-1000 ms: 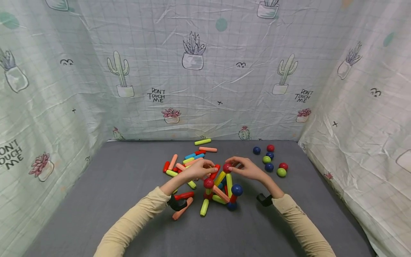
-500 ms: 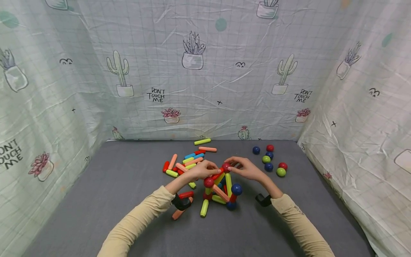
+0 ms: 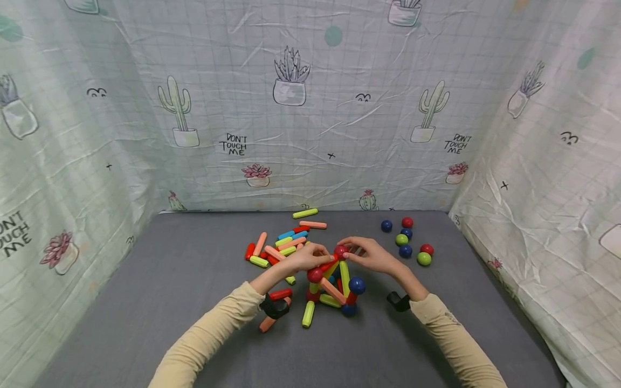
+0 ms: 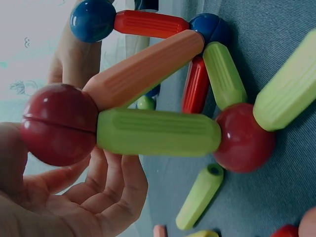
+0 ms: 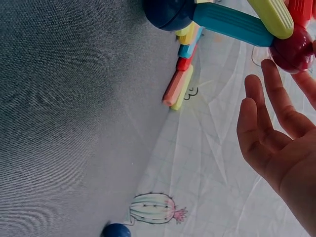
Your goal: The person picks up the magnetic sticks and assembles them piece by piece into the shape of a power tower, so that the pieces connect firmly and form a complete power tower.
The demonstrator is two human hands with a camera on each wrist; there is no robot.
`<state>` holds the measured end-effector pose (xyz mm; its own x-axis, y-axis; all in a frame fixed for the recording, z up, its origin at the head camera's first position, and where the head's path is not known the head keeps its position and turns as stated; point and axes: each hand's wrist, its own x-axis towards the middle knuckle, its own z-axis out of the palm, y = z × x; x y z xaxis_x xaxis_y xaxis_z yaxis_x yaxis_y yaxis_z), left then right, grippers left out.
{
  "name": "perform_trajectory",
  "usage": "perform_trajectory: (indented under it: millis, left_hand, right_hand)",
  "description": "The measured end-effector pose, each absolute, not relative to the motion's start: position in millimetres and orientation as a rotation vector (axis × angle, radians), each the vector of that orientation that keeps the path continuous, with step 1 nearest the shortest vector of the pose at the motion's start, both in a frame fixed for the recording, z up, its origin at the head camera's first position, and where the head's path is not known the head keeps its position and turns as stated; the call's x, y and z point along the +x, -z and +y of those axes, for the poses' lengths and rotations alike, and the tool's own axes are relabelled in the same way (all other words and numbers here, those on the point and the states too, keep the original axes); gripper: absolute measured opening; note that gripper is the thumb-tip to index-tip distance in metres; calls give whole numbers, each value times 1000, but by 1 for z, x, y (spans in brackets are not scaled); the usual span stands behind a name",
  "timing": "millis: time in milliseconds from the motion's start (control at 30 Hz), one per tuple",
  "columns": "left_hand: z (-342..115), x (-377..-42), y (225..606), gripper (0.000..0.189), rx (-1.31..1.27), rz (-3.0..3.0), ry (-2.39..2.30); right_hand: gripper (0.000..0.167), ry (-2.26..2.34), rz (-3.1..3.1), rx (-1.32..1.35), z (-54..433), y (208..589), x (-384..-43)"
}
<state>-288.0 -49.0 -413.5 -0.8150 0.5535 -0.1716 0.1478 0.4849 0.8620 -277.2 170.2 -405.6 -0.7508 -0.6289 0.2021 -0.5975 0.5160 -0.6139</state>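
Note:
A small frame of coloured rods and balls stands mid-table. My left hand point(image 3: 306, 257) pinches a red rod point(image 3: 329, 265) that spans two red balls at its top. With thumb and fingertips, my right hand point(image 3: 372, 256) pinches the farther top red ball point(image 3: 340, 251). The nearer red ball point(image 4: 59, 123) joins an orange rod point(image 4: 148, 69) and a yellow-green rod point(image 4: 158, 132) in the left wrist view. Blue balls point(image 3: 357, 285) sit at the frame's right side. In the right wrist view a blue rod point(image 5: 232, 22) meets the gripped red ball. The left fingertips partly hide the red rod.
Loose orange, red, blue and yellow-green rods point(image 3: 283, 242) lie left of and behind the frame. Several loose balls point(image 3: 401, 240) rest at the back right. A single yellow-green rod point(image 3: 308, 314) reaches toward the front. A patterned curtain point(image 3: 310, 124) borders the grey table point(image 3: 204, 258).
My left hand has moved slightly right, bringing the red rod down from a tilt into line between the two top red balls. My right hand has stayed on its ball.

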Motion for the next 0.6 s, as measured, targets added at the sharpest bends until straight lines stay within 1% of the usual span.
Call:
perform_trajectory:
  millis: [100,200,333,467,600]
  left_hand:
    - [-58,-285,415,26,593,2321,-1327]
    - [-73,-279,419,26,622,2339,-1383]
    - [-95,-267,430,25,724,2352,-1398]
    - [-113,-255,443,22,894,2422,-1272]
    - [-124,-244,449,17,1096,2476,-1094]
  right_hand:
    - [32,1058,2710,-1124,175,406,-276]
    - [35,1080,2739,-1086,184,412,-276]
    - [35,1154,2733,-1023,196,417,-270]
    - [29,1181,2693,-1057,204,418,-261]
    - [19,1176,2644,-1104,203,408,-245]
